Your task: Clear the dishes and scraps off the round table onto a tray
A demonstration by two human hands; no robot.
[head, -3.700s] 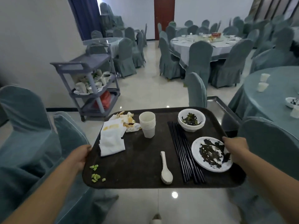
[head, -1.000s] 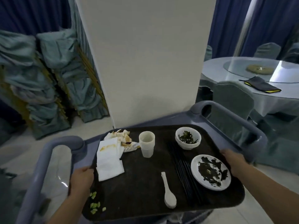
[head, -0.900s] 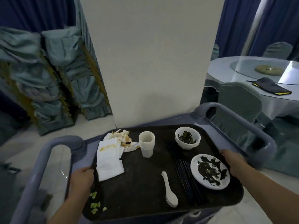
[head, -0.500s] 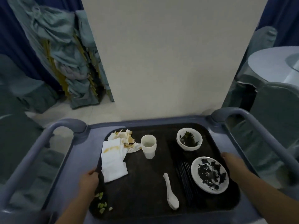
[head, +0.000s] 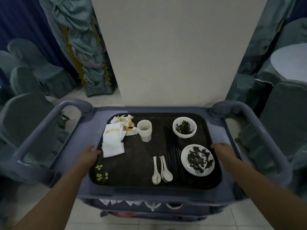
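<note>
The dark brown tray (head: pixel 137 163) lies on the top shelf of a grey-blue service cart (head: pixel 222 130). On it are stacked white cups (head: pixel 144 130), a white bowl (head: pixel 184 127) and a white plate (head: pixel 197 160) with dark green leftovers, black chopsticks (head: pixel 174 151), two white spoons (head: pixel 160 170), soiled napkins (head: pixel 113 141) and green scraps (head: pixel 100 173). My left hand (head: pixel 89 155) grips the tray's left rim. My right hand (head: pixel 222 150) grips its right rim.
A white pillar (head: pixel 174 55) stands right behind the cart. Covered chairs crowd the left (head: pixel 25 113) and right (head: pixel 285 117) sides. Stacked chair covers (head: pixel 86 47) lean at the back left. A round table (head: pixel 292 62) shows at far right. White dishes (head: pixel 149 204) sit on the cart's lower shelf.
I carried the tray from the dining tables to the cart and lowered it onto the top shelf. A second spoon now shows beside the first. Both hands stayed on the rims.
</note>
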